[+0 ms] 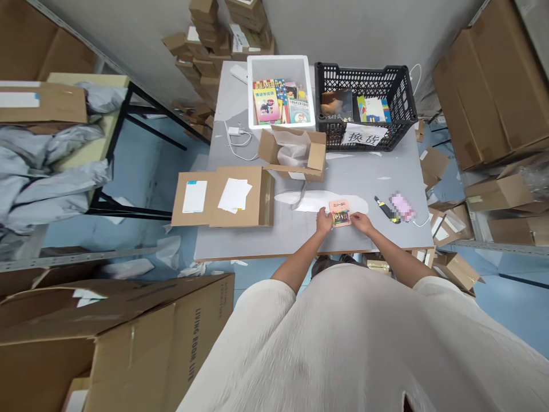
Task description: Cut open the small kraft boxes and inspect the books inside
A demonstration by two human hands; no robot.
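Observation:
A small pink book (341,213) with a dark picture on its cover rests on or just above the grey table (309,239), near the front edge. My left hand (325,220) grips its left side, thumb toward the cover. At the right edge, my right hand (361,222) pinches the book between thumb and fingers. A white patch (306,200) on the tabletop lies just behind the book. To the right of my right hand are a yellow-and-black cutter (387,209) and a blurred pink object (402,207) with a white cable.
Behind stand a white foam box (278,62) of books and a black crate (369,77) with books and a paper sign. An open carton (317,157) holds packing paper. Flat cardboard boxes (253,214) bearing papers lie left. Cartons crowd both sides; a large box (163,337) stands lower left.

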